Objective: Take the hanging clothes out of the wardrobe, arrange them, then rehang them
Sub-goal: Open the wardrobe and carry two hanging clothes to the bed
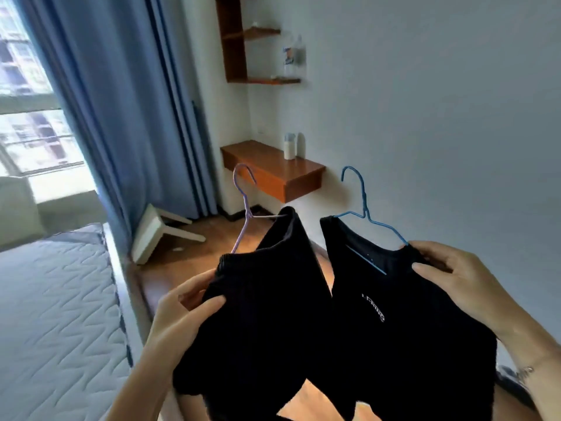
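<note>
Black fabric fills the lower middle of your view: you hold two dark garments, one in each hand, both on wire hangers. Your left hand [185, 311] pinches the shoulder of the left garment [258, 314], thumb on top and fingers tucked under the cloth. Its lilac hanger [244, 205] runs its long axis toward 1 o'clock, hook uppermost and opening toward 3 o'clock. Your right hand [455, 281] is closed on the collar and shoulder of the right garment [403, 344], which bears small white lettering too blurred to read. Its blue hanger [362, 208] leans toward 11 o'clock, hook opening toward 9 o'clock; one arm of it slips inside the neckline.

Both hems run off the bottom edge, so you cannot tell what kind of garments they are. No wardrobe shows.

At 12 o'clock beyond the hangers a wooden wall desk [273, 171] carries a small bottle [290, 147], with wooden shelves [243, 50] above. At 9 o'clock lie a quilted mattress [54, 299] and blue curtains [121, 101]; a white stool [161, 232] lies tipped on the wooden floor [194, 250] near them. Open floor stays between mattress and the bare wall [440, 101] at 2 o'clock.
</note>
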